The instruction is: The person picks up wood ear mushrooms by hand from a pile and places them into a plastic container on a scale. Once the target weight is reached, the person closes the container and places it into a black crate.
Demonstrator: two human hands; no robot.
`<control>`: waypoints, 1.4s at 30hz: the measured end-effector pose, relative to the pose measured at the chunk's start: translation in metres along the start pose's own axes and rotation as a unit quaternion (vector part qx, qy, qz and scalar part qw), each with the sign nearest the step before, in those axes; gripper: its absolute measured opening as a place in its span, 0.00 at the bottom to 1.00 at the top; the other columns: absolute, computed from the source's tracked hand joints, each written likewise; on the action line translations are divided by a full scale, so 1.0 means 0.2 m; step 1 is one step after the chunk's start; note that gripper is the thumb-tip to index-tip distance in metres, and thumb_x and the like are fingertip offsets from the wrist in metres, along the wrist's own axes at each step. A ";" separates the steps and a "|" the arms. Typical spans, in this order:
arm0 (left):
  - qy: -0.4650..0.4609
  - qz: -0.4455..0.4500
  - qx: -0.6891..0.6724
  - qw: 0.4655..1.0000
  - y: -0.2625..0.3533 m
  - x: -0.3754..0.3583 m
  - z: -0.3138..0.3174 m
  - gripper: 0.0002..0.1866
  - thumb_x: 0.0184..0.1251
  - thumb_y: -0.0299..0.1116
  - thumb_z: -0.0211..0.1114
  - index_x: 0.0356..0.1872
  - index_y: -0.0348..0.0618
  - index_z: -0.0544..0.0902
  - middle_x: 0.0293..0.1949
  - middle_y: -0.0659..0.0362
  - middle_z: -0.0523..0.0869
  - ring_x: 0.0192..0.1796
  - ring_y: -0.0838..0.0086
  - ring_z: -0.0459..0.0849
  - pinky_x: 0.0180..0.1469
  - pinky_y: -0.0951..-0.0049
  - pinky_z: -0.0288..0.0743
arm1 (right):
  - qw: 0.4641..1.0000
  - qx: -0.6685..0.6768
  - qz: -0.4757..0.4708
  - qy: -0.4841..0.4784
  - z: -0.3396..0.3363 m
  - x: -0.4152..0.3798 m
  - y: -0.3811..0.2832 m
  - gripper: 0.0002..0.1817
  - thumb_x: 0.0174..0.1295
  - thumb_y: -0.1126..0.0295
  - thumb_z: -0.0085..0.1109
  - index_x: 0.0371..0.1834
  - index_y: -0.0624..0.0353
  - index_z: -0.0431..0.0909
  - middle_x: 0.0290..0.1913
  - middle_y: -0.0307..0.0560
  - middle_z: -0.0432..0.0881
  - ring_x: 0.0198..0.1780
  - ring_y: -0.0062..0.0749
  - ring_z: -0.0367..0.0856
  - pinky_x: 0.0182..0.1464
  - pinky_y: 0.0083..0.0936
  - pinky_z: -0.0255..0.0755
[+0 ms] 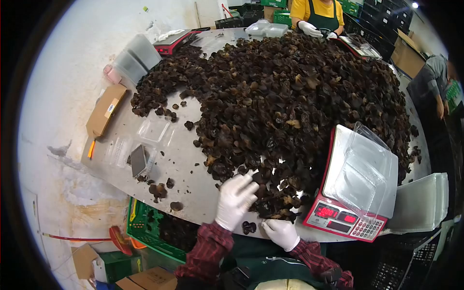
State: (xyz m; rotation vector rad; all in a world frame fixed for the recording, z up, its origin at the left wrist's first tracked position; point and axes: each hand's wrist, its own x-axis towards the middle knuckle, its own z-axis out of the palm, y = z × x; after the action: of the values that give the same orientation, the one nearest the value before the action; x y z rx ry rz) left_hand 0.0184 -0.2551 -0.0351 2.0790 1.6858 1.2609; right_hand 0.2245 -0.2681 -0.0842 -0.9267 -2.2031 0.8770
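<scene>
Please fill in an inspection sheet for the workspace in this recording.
Surface: grey, metal-looking table, scattered with dark scraps.
Job's things: large heap of ruffled, dark brown pieces; red-and-white digital scale, display lit, clear plastic container on its plate.
Clutter: clear plastic tray and flat brown cardboard piece, left side.
Hands: white-gloved left hand at the heap's near edge, grip unclear; white-gloved right hand at the table edge, fingers curled.
Cables: nothing clearly seen.
Surroundings: green plastic crate below; person in yellow top across the table.
</scene>
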 end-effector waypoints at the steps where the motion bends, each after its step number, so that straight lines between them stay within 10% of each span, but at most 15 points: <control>1: 0.039 -0.020 0.032 0.999 -0.03 0.03 -0.04 0.19 0.62 0.42 0.65 0.50 0.43 0.83 0.52 0.52 0.83 0.55 0.54 0.77 0.63 0.56 0.66 | 1.000 0.007 0.000 0.003 0.00 0.00 0.00 0.11 0.62 0.66 0.58 0.23 0.57 0.75 0.21 0.49 0.77 0.24 0.45 0.80 0.27 0.36 0.74; 6: -0.083 -0.049 0.068 0.993 -0.15 -0.11 -0.02 0.31 0.61 0.62 0.57 0.58 0.54 0.80 0.58 0.55 0.77 0.62 0.53 0.70 0.67 0.50 0.57 | 1.000 0.008 0.003 0.007 0.00 0.00 0.00 0.12 0.63 0.66 0.57 0.23 0.57 0.75 0.22 0.50 0.77 0.24 0.45 0.80 0.28 0.36 0.74; 12: -0.165 -0.030 0.169 0.971 0.13 -0.37 0.06 0.34 0.48 0.62 0.68 0.60 0.73 0.78 0.73 0.50 0.57 0.74 0.45 0.50 0.69 0.31 0.40 | 1.000 -0.009 -0.023 -0.003 0.01 -0.04 0.01 0.11 0.64 0.65 0.56 0.25 0.57 0.75 0.20 0.48 0.76 0.23 0.43 0.79 0.27 0.37 0.74; 18: -0.150 -0.076 0.215 0.962 0.05 -0.20 0.10 0.39 0.40 0.55 0.75 0.62 0.77 0.75 0.74 0.47 0.53 0.74 0.41 0.47 0.67 0.29 0.41 | 0.972 -0.236 -0.014 -0.001 -0.24 0.06 -0.16 0.28 0.61 0.57 0.61 0.54 0.70 0.70 0.24 0.46 0.70 0.27 0.37 0.74 0.29 0.32 0.70; 23: -0.194 -0.014 0.165 0.967 -0.01 -0.12 0.11 0.38 0.44 0.61 0.70 0.63 0.75 0.74 0.72 0.53 0.62 0.70 0.50 0.58 0.65 0.35 0.50 | 0.880 -0.463 0.072 -0.085 -0.26 0.12 -0.12 0.31 0.59 0.71 0.49 0.65 0.79 0.61 0.32 0.45 0.71 0.36 0.32 0.75 0.38 0.27 0.72; 27: -0.103 0.005 0.158 0.982 0.05 -0.13 0.25 0.33 0.52 0.60 0.66 0.60 0.62 0.79 0.59 0.52 0.74 0.61 0.54 0.69 0.62 0.51 0.61 | 0.945 -0.274 0.173 -0.052 -0.05 0.14 0.09 0.36 0.56 0.68 0.60 0.65 0.78 0.60 0.39 0.57 0.77 0.42 0.44 0.80 0.44 0.34 0.76; 30: 0.059 -0.088 -0.024 0.994 0.15 -0.07 0.33 0.17 0.53 0.36 0.72 0.45 0.47 0.85 0.48 0.52 0.79 0.51 0.58 0.77 0.53 0.63 0.73 | 0.967 0.011 0.242 0.075 -0.02 0.22 0.00 0.21 0.57 0.74 0.56 0.56 0.65 0.71 0.45 0.62 0.79 0.49 0.57 0.78 0.49 0.39 0.75; 35: 0.150 -0.193 -0.213 0.946 0.17 0.02 0.34 0.08 0.53 0.23 0.70 0.34 0.36 0.82 0.40 0.56 0.79 0.44 0.69 0.78 0.50 0.70 0.73 | 0.933 0.263 0.218 0.109 -0.03 0.32 -0.02 0.23 0.58 0.76 0.62 0.58 0.65 0.71 0.47 0.51 0.82 0.48 0.30 0.82 0.50 0.26 0.76; 42: 0.153 0.004 -0.277 0.948 0.64 0.50 0.22 0.09 0.52 0.23 0.69 0.37 0.40 0.82 0.42 0.55 0.79 0.45 0.68 0.79 0.49 0.70 0.73 | 0.959 0.069 0.055 0.270 -0.63 0.41 -0.31 0.23 0.60 0.81 0.57 0.60 0.67 0.68 0.53 0.57 0.78 0.52 0.39 0.80 0.54 0.27 0.73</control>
State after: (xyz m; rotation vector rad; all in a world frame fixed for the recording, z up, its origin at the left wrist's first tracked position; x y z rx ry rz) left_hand 0.1403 -0.1962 0.0657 1.6160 1.2115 1.8740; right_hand 0.2435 -0.1953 0.0606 -1.0792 -1.6184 0.7099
